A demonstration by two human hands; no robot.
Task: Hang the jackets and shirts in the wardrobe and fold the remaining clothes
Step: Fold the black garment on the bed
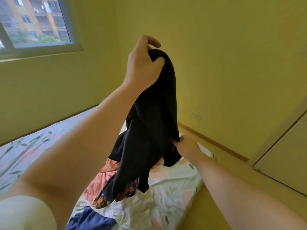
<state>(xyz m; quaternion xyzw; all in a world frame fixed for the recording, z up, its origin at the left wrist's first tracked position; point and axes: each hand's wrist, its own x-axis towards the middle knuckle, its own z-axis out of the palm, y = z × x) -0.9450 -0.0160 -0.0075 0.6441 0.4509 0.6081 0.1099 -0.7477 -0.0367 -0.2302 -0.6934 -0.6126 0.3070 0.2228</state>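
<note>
Both hands held the limp black fabric garment [149, 130] above the floral-sheeted bed [174, 188]: L hand [142, 67] clenched its top, R hand [186, 146] pinched a side edge. Best move was spreading edges to ID type.

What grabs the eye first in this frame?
A black garment dangles mid-frame. The left grip holds its bunched top high, and the right grip pinches its lower right edge. Beneath it, a pink garment, a dark floral garment and a navy garment lie heaped on the floral bedsheet. A window sits upper left.
</note>
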